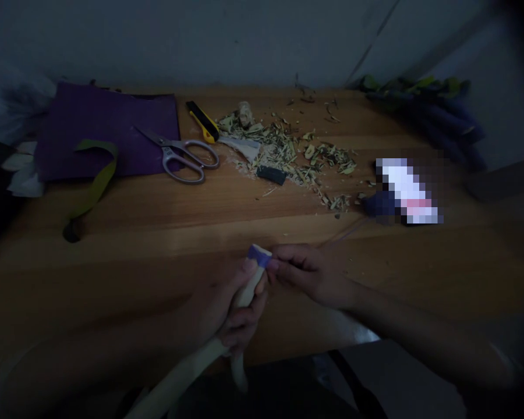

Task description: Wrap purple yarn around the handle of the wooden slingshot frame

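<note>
My left hand (238,311) is wrapped round a pale, peeled forked stick (245,295), its thumb lying along the upper part. Near the top end, a band of purple yarn (258,256) circles the wood. The other branches of the stick come out below the hand, one long (179,372), one short (239,372). Thumb and index finger of my right hand (317,273) pinch at the right edge of the band. From behind that hand a thin strand runs up to a dark blue ball (379,203), apparently yarn. The pinched strand itself is hardly visible.
Grey-handled scissors (183,160) overlap a purple folder (109,131), with a green strip (100,180) in front. Beside a yellow utility knife (204,123) lie scattered bark shavings (283,145) and a dark block (271,174). At right are a blurred-out phone (408,192) and dark gloves (441,116).
</note>
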`<control>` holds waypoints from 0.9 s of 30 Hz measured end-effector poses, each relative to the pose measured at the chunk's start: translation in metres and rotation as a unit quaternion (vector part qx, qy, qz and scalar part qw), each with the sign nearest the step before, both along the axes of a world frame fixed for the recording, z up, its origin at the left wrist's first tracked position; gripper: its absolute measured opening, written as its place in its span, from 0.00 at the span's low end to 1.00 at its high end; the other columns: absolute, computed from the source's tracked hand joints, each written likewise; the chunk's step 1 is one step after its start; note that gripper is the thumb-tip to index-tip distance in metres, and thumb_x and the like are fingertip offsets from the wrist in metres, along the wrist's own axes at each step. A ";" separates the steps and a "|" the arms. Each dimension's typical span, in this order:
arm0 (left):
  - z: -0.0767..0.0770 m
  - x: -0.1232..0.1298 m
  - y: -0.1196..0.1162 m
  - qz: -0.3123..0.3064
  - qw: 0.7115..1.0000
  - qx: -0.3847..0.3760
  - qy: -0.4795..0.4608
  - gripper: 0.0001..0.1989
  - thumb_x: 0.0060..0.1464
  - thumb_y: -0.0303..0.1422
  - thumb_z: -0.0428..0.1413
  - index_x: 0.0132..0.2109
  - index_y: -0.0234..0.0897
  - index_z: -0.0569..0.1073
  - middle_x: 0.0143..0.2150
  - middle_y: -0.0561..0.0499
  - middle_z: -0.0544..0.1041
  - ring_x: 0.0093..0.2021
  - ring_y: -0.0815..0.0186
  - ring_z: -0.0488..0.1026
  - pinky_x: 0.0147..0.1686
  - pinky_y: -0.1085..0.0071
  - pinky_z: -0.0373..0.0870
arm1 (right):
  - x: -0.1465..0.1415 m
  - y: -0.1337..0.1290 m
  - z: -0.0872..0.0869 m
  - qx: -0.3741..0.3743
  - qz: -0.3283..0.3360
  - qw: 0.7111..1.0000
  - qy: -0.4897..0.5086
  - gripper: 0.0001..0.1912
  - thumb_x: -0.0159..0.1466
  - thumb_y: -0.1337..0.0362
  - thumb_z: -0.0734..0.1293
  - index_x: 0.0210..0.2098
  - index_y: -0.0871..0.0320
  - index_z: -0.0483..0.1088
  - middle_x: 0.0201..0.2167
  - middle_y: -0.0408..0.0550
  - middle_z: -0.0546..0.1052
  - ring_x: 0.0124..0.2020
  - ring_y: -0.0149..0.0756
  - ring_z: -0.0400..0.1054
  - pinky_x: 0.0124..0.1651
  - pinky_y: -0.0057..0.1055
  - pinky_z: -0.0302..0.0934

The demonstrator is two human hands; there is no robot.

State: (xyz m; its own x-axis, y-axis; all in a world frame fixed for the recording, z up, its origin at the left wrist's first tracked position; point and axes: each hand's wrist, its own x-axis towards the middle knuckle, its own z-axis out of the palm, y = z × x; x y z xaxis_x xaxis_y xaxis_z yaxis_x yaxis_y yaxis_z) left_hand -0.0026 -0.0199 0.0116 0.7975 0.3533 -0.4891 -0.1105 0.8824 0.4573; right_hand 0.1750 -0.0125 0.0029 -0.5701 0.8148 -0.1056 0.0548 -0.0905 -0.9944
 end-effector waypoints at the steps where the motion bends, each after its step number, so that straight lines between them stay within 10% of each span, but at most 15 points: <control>1: -0.001 0.001 0.001 -0.001 1.000 0.004 0.001 0.19 0.54 0.50 0.45 0.29 0.38 0.59 0.13 0.63 0.58 0.09 0.79 0.51 0.08 0.82 0.59 | 0.000 0.000 -0.001 -0.003 -0.001 1.000 -0.001 0.15 0.64 0.61 0.58 0.23 0.61 0.61 0.19 0.37 0.58 0.21 0.22 0.50 0.24 0.21 0.48; 27: -0.008 -0.002 0.015 -0.094 0.994 0.006 0.052 0.16 0.54 0.45 0.42 0.25 0.39 0.56 0.09 0.63 0.54 0.06 0.76 0.48 0.05 0.79 0.54 | -0.003 -0.004 -0.009 0.046 -0.021 0.994 -0.097 0.15 0.62 0.63 0.59 0.19 0.60 0.56 0.17 0.36 0.53 0.20 0.22 0.46 0.21 0.21 0.42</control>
